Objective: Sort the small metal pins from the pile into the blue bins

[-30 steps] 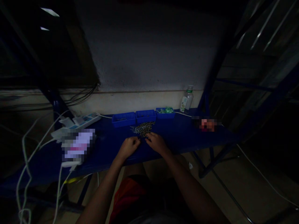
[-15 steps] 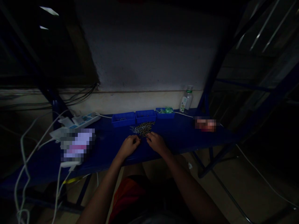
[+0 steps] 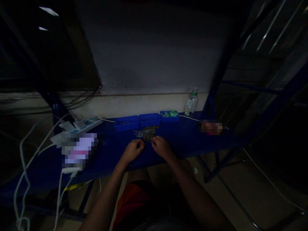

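On the blue table point(image 3: 106, 154) lies a pile of small brass-coloured pieces and thin silvery pins point(image 3: 147, 132). My left hand point(image 3: 133, 150) rests just in front of the pile on its left, fingers curled with the thumb against the fingertips. Facing it from the right, my right hand point(image 3: 159, 145) is also closed in a pinch at the pile's near edge. A narrow gap separates the two hands. Whatever lies between the fingertips is too small and dark to make out.
Behind the pile stand a left blue bin point(image 3: 126, 123), a middle blue bin point(image 3: 149, 119) and a right blue bin point(image 3: 169, 116) with green plastic. A bottle point(image 3: 192, 102) is at the back right. A power strip point(image 3: 84, 124) and white cables point(image 3: 26, 170) lie left.
My right hand has shifted very slightly at the pile's edge. The left hand keeps nearly the same place, and the view has moved a touch.
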### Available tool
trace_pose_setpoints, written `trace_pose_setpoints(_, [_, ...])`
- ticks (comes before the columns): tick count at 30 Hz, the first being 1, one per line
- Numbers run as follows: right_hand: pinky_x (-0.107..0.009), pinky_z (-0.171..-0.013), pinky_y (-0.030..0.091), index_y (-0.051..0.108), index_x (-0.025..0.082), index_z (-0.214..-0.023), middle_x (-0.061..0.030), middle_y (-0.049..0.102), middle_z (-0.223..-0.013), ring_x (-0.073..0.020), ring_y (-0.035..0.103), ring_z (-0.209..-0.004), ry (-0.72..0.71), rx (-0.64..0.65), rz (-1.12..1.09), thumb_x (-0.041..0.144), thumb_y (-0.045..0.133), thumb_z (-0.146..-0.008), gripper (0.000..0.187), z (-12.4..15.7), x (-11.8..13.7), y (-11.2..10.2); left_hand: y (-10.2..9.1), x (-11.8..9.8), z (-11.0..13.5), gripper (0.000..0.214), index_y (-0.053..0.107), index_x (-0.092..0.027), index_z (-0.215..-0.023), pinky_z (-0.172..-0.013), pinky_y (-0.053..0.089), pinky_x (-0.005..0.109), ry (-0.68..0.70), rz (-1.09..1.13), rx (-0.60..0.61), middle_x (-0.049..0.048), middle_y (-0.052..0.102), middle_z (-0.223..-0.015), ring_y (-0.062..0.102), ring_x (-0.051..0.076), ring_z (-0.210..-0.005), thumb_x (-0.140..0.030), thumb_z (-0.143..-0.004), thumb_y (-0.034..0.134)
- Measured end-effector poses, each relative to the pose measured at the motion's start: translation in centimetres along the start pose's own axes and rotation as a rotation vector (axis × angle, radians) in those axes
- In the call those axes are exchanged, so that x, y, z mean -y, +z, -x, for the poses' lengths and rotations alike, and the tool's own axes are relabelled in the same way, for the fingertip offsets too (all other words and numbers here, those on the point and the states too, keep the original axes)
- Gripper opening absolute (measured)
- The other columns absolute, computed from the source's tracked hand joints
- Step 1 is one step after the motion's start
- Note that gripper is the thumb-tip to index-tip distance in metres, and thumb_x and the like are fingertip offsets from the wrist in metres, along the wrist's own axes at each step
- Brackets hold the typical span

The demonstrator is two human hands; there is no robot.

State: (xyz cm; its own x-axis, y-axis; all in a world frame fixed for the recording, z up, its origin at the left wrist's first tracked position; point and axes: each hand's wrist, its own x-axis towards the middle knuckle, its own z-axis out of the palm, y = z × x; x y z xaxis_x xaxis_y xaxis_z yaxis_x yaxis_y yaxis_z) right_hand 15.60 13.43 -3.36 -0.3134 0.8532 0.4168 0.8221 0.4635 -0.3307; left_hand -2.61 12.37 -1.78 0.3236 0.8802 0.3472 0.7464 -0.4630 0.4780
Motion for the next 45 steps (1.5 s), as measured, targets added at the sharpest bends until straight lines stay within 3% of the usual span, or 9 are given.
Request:
trace_pose_setpoints(11, [-0.027,-0.077,0.038,0.056,0.02,-0.091,-0.0055,0.056,-0.094,-0.0175,0.049,-0.091,0.01,-0.039,-0.007,0.027,0.048,-0.085,0.013,0.08,-0.26,0.43,-0.07,-0.03,0.03,0.017,0.06,-0.018,-0.081,-0.073,0.041,0.026,-0.002,-0.011,0.013,0.0033,0.063,-0.081,0.057,0.018,-0.079,-0.025,-0.08,0.045])
trace_pose_setpoints(18, [-0.026,-0.079,0.038,0.056,0.021,-0.09,-0.0031,0.057,-0.091,-0.0157,0.05,-0.09,-0.115,-0.026,-0.194,0.025,0.05,-0.085,0.009,0.0,-0.5,0.44,0.31,0.46,-0.02,0.035,0.059,-0.017,-0.108,-0.074,0.043,0.027,-0.039,0.006,-0.012,0.0062,0.065,-0.088,0.059,0.019,-0.082,-0.037,-0.083,0.045])
trace_pose_setpoints(27, [-0.024,-0.075,0.039,0.057,0.02,-0.092,-0.0018,0.058,-0.088,-0.0127,0.052,-0.082,-0.214,0.028,-0.381,0.023,0.052,-0.084,0.011,0.02,-0.52,0.2,0.08,0.17,0.21,0.026,0.065,-0.019,-0.091,-0.076,0.042,0.026,0.057,0.032,0.064,0.0051,0.065,-0.089,0.058,0.018,-0.084,-0.032,-0.084,0.043])
trace_pose_setpoints(37, [-0.024,-0.075,0.038,0.055,0.021,-0.1,-0.0016,0.058,-0.089,-0.0132,0.053,-0.085,-0.215,0.034,-0.369,0.032,0.052,-0.084,0.019,0.0,-0.39,0.29,0.15,0.24,0.34,0.019,0.061,-0.018,-0.085,-0.072,0.042,0.024,0.058,0.063,0.078,0.004,0.063,-0.086,0.057,0.017,-0.081,-0.025,-0.082,0.044])
trace_pose_setpoints(41, [-0.024,-0.077,0.037,0.057,0.02,-0.089,-0.0023,0.058,-0.089,-0.0129,0.053,-0.086,-0.229,0.061,-0.323,0.031,0.045,-0.088,0.017,-0.19,-0.4,0.52,0.12,0.19,0.44,0.018,0.06,-0.018,-0.084,-0.07,0.041,0.024,0.051,0.041,0.081,0.0042,0.063,-0.084,0.056,0.017,-0.079,-0.026,-0.083,0.044])
trace_pose_setpoints(45, [-0.024,-0.076,0.037,0.056,0.02,-0.087,-0.0013,0.057,-0.089,-0.0124,0.054,-0.084,-0.201,0.083,-0.315,0.026,0.051,-0.084,0.008,-0.22,-0.45,0.65,0.04,-0.04,0.48,0.02,0.06,-0.018,-0.085,-0.073,0.041,0.025,0.072,0.036,0.099,0.0049,0.062,-0.086,0.056,0.017,-0.082,-0.027,-0.084,0.043])
